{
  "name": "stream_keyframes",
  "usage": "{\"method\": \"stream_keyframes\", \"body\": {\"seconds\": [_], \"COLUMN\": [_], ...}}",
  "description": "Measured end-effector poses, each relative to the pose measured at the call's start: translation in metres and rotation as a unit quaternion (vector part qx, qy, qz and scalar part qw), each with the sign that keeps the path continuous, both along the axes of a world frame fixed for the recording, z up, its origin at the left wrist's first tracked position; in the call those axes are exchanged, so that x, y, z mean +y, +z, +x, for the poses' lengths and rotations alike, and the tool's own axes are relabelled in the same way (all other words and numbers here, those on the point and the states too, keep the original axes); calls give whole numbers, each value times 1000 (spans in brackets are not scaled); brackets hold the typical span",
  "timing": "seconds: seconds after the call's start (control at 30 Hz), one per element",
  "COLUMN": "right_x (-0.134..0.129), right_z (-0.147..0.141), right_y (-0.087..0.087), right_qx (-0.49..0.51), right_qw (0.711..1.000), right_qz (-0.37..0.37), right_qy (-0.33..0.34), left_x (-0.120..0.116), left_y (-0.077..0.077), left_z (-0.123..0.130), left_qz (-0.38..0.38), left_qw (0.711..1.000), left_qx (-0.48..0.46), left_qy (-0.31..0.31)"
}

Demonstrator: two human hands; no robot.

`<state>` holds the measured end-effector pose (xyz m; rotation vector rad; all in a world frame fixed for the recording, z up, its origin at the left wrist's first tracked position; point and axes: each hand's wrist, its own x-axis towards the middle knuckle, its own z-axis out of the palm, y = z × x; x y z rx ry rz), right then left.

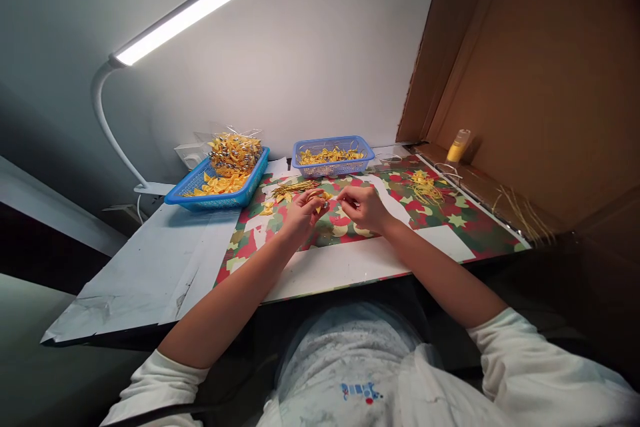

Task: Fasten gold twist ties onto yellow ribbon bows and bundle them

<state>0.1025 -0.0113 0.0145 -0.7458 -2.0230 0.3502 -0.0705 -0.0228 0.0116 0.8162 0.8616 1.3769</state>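
White shirt [345, 353] sits nearest; in front of the violet-blue basket [330, 169], the left hand's grip [301, 211] pinches a yellow ribbon piece [320, 196], best kept steady, while the right hand's grip [367, 209] is pressed together, contents indiscernible.

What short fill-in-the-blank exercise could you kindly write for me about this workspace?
1. The long lamp above the table is switched ____.
2. The basket holding the clear bag is further to the ____ than the other basket.
3. The small piece in the person's left hand is mainly ____ in colour.
4. The tall panel at the far right is coloured ____.

Missing words: on; left; yellow; brown.
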Motion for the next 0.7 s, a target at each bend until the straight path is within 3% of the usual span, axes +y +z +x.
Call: {"method": "stream_keyframes", "body": {"seconds": [0.7], "right_x": [1], "right_z": [-1], "right_y": [-1], "right_qx": [-2], "right_qw": [1000], "right_qz": [7], "right_qy": [-9], "left_x": [-1], "left_y": [0], "left_z": [1], "left_qz": [-6], "left_qw": [1000], "left_qx": [-5], "left_qy": [8]}}
